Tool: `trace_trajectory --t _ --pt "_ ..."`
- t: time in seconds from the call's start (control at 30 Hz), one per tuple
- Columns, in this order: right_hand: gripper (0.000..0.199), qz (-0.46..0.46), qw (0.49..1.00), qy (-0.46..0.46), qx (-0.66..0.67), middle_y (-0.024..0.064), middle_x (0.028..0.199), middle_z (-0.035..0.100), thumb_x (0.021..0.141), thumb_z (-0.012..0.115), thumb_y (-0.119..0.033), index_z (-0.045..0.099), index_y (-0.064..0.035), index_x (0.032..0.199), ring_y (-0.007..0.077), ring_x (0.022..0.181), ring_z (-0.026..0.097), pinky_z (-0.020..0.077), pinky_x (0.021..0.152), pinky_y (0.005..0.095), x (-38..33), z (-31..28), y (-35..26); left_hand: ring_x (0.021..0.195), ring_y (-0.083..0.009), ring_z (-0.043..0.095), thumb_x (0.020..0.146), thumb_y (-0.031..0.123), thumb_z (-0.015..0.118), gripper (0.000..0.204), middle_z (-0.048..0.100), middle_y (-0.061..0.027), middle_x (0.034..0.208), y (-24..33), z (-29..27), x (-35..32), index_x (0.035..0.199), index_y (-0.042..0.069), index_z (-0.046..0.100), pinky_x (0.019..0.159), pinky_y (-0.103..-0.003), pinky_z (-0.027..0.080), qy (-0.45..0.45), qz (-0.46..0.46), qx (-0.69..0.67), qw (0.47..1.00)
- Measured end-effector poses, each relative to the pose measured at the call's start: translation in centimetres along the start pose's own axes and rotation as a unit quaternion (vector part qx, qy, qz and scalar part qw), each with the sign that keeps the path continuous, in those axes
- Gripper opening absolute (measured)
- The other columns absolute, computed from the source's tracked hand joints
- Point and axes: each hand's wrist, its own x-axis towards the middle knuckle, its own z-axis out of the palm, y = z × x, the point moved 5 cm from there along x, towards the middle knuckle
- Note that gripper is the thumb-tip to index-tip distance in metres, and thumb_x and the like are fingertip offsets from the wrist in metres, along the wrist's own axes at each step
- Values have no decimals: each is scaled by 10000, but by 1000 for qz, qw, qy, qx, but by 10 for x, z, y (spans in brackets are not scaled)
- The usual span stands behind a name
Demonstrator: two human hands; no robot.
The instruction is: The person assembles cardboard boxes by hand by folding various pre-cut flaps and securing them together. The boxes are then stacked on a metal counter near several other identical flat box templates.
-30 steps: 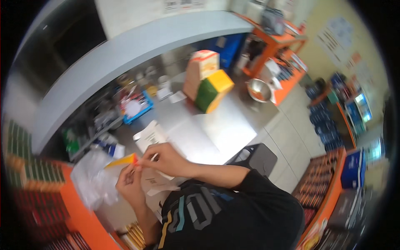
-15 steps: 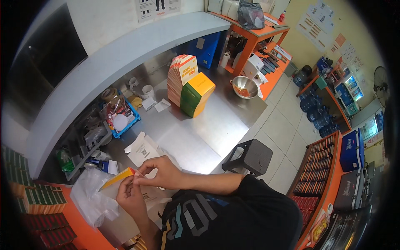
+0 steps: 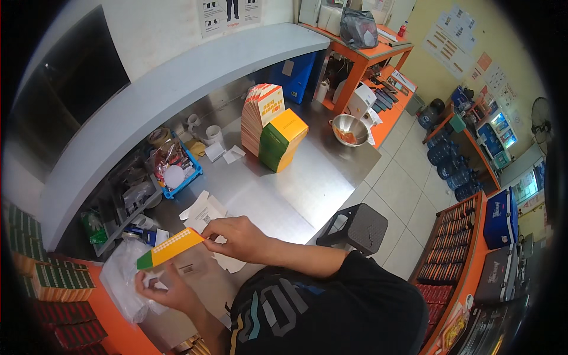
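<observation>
My right hand [image 3: 239, 238] pinches one end of a folded yellow-and-green carton [image 3: 177, 245], which slants down to the left with its green end lowest. Just below that green end is my left hand [image 3: 168, 290], its thumb and fingers curved but apart and nothing seen between them. White carton pieces [image 3: 203, 207] with a printed square lie on the metal table beyond my hands. Farther back stands a fanned stack of flat cartons [image 3: 254, 127], with yellow-and-green ones [image 3: 284, 142] at its near side.
A blue basket [image 3: 192, 176] of small packets sits at the left, near a crumpled clear plastic bag [image 3: 121, 278]. A metal bowl [image 3: 350, 130] with orange-red contents stands at the table's far right corner. A dark stool [image 3: 364, 228] is beside the table; shelves of stacked boxes [image 3: 447, 242] stand at right.
My left hand has let go of the carton and moved down and left. The carton has turned to show more of its yellow and green face, still in my right hand.
</observation>
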Motion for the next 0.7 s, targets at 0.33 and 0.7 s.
trace_trajectory --t 0.33,0.7 --pt "444 156 985 -66 -41 89 529 614 862 785 -378 651 -30 622 209 505 649 510 543 286 2 -16 14 899 -146 620 918 -93 608 188 635 -85 985 -1 5 -19 1079 -33 684 765 -255 502 -120 -57 -116 984" --pt "255 291 869 -149 372 39 809 685 954 699 -229 664 7 1046 83 675 634 504 555 245 -4 13 33 847 -119 621 862 -93 706 186 664 -73 945 -12 19 -34 1043 -63 678 733 -239 515 -221 -134 -217 941"
